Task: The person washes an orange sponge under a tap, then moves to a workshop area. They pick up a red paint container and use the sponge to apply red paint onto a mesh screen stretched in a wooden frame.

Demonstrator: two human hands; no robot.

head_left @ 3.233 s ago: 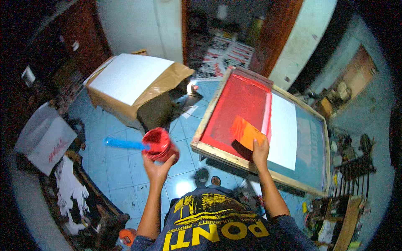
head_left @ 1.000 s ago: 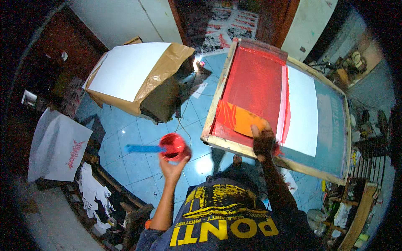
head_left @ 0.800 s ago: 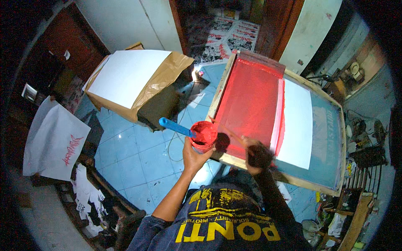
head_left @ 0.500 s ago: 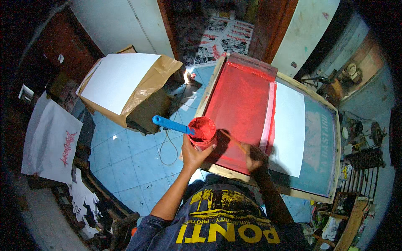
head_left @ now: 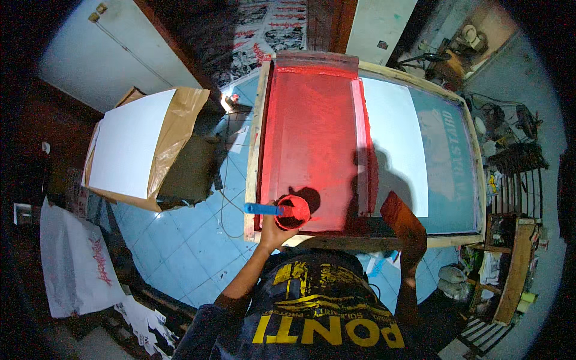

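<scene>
My left hand (head_left: pixel 274 236) is closed around a small tub of red ink (head_left: pixel 302 221), over the near left edge of a wooden-framed printing screen (head_left: pixel 318 132). A blue-handled tool (head_left: pixel 262 209) rests in the tub, its handle pointing left over the rim and its working end down in the ink. My right hand (head_left: pixel 413 241), closed, grips a flat orange-red scraper (head_left: pixel 401 214) above the near edge of the screen. Red ink coats the screen's left part. A white paper strip (head_left: pixel 396 138) lies across its middle, and pale lettering shows on the blue-green part at the right.
A stack topped with white paper (head_left: pixel 129 144) and brown wrapping stands at the left. Below it hangs a white sheet with a red print (head_left: pixel 75 264). Printed sheets (head_left: pixel 264 36) lie beyond the doorway. A metal rack (head_left: pixel 522 186) and clutter line the right side.
My right hand has moved right, off the red area, turning the scraper's flat face into view. The tub stays in my left hand, now above the screen's near left corner. The view has shifted.
</scene>
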